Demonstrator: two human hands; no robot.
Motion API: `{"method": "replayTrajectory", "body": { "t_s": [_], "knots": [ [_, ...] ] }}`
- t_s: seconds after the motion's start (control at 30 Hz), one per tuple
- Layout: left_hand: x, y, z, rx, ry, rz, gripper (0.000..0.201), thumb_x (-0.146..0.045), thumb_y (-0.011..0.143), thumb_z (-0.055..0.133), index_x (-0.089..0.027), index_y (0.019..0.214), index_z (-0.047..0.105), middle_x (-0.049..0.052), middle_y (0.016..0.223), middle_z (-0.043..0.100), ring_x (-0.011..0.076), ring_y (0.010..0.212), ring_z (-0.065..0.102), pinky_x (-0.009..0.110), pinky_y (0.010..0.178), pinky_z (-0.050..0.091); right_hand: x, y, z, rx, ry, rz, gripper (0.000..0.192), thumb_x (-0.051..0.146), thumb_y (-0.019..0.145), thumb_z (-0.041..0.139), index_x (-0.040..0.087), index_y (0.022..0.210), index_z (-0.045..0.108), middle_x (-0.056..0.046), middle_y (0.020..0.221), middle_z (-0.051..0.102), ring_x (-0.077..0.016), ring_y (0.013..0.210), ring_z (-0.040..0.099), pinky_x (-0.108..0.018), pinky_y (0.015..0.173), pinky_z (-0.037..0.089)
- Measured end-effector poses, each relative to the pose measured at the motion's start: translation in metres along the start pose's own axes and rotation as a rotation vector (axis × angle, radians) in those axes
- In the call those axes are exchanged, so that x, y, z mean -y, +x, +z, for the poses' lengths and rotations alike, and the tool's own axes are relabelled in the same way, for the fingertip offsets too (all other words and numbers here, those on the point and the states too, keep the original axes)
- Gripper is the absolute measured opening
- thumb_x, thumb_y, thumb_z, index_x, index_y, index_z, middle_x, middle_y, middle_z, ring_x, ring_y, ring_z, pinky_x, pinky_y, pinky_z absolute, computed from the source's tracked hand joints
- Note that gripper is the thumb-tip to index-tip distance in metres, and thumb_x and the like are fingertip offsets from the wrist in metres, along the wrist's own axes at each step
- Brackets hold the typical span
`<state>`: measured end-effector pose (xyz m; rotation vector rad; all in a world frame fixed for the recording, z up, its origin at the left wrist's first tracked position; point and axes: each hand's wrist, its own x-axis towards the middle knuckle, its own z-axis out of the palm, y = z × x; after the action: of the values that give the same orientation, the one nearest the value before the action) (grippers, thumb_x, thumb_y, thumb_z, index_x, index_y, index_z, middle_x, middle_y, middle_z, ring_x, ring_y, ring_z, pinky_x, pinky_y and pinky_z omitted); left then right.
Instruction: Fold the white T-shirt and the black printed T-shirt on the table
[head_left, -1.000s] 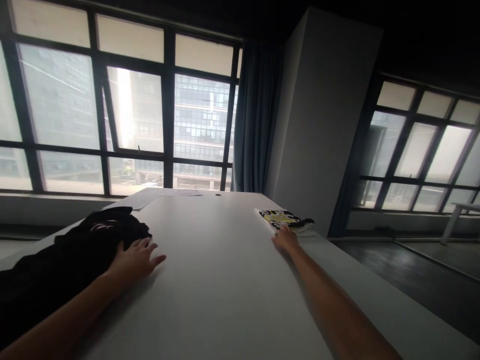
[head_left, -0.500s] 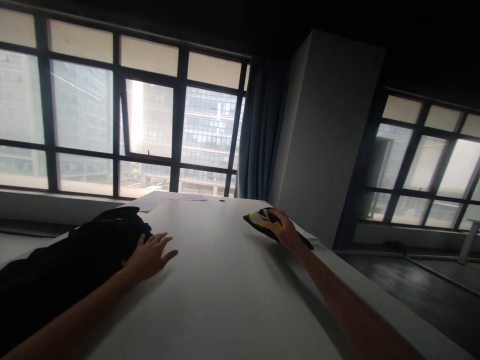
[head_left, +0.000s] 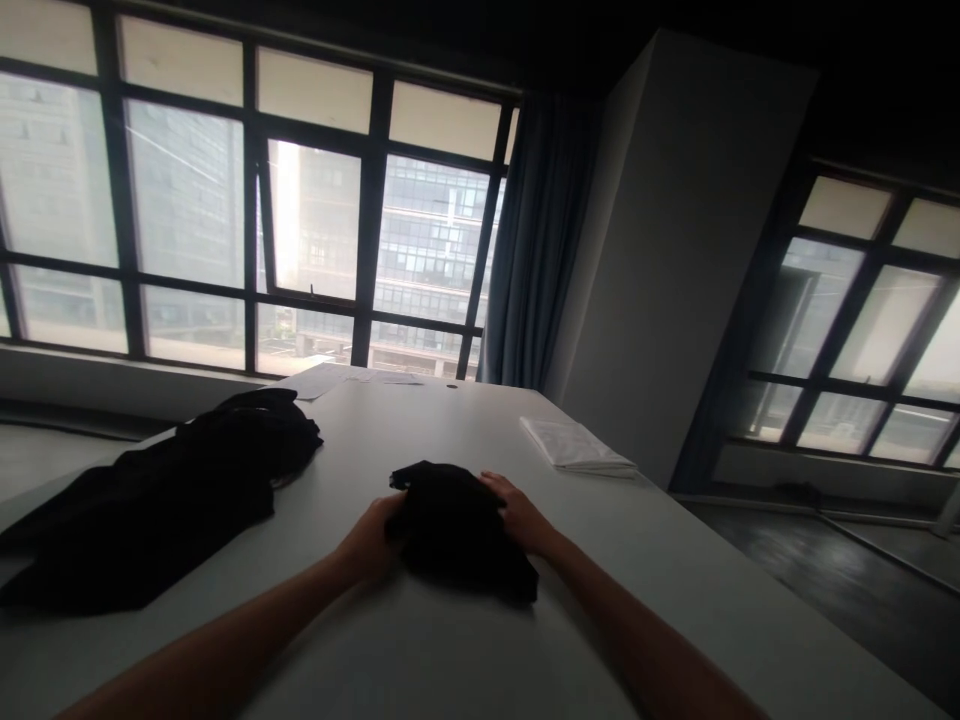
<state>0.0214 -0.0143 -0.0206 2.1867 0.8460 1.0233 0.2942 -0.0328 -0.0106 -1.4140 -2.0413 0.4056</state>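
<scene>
A bunched black garment [head_left: 457, 535] is between my two hands on the white table [head_left: 390, 660]. My left hand [head_left: 375, 540] grips its left side, the fingers mostly hidden by the dark cloth. On the opposite side my right hand [head_left: 521, 512] closes around the upper right edge. The cloth is too dark to show its folds or any print. To the left lies a long heap of black clothing [head_left: 172, 510], apart from both hands.
A folded white cloth [head_left: 577, 447] lies by the table's right edge. Sheets of paper [head_left: 322, 380] rest at the far left end. Beyond the table are windows [head_left: 315, 220], a blue curtain [head_left: 536, 240] and a grey pillar [head_left: 660, 230].
My right hand has brought the black item with a yellow and grey print from the right to the middle. My left hand has moved right, off the heap, and closed on the cloth.
</scene>
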Motion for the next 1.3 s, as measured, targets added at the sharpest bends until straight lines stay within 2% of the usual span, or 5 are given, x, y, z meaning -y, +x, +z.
{"method": "replayTrajectory", "body": {
  "t_s": [0.3, 0.53, 0.67, 0.97, 1.3],
  "knots": [
    [-0.016, 0.010, -0.025, -0.077, -0.130, 0.073, 0.025, -0.035, 0.075, 0.056, -0.015, 0.084, 0.067, 0.005, 0.077, 0.071, 0.0239, 0.078, 0.066, 0.031, 0.069, 0.052, 0.041, -0.006, -0.006, -0.013, 0.300, -0.065, 0.050, 0.063, 0.074, 0.066, 0.014, 0.083, 0.066, -0.002, 0.074, 0.065, -0.0191, 0.071, 0.058, -0.031, 0.067, 0.048],
    [0.025, 0.019, -0.096, -0.596, -0.097, -0.140, 0.031, -0.047, 0.070, 0.057, -0.016, 0.069, 0.061, 0.001, 0.058, 0.060, 0.0183, 0.061, 0.058, 0.030, 0.057, 0.050, -0.025, -0.001, -0.073, -0.602, 0.528, 0.158, 0.053, 0.062, 0.076, 0.056, 0.014, 0.096, 0.066, -0.005, 0.078, 0.068, -0.0215, 0.072, 0.059, -0.032, 0.066, 0.049],
    [0.034, 0.019, -0.107, -0.706, -0.039, -0.261, 0.048, -0.057, 0.077, 0.049, -0.015, 0.092, 0.067, 0.009, 0.088, 0.071, 0.0233, 0.081, 0.065, 0.035, 0.074, 0.054, -0.061, -0.007, -0.084, -0.577, 0.111, 0.354, 0.042, 0.039, 0.077, 0.055, 0.011, 0.105, 0.067, -0.010, 0.091, 0.070, -0.0256, 0.087, 0.062, -0.035, 0.077, 0.050],
    [0.006, 0.002, -0.055, 0.312, 0.591, -0.143, 0.079, -0.064, 0.063, 0.069, -0.028, 0.133, 0.057, 0.011, 0.138, 0.057, 0.0356, 0.125, 0.051, 0.049, 0.104, 0.038, -0.034, -0.010, -0.045, 0.090, -0.157, 0.036, 0.063, 0.032, 0.072, 0.071, 0.022, 0.133, 0.058, -0.009, 0.131, 0.060, -0.0248, 0.118, 0.056, -0.040, 0.106, 0.039],
    [-0.004, 0.008, -0.085, 0.224, 0.523, 0.106, 0.044, -0.017, 0.069, 0.057, -0.023, 0.110, 0.071, 0.005, 0.108, 0.069, 0.0249, 0.104, 0.062, 0.035, 0.094, 0.047, -0.002, -0.008, -0.068, -0.040, 0.126, 0.144, 0.046, 0.056, 0.085, 0.051, 0.013, 0.082, 0.069, -0.003, 0.072, 0.067, -0.0168, 0.066, 0.058, -0.027, 0.062, 0.045]
  ]
}}
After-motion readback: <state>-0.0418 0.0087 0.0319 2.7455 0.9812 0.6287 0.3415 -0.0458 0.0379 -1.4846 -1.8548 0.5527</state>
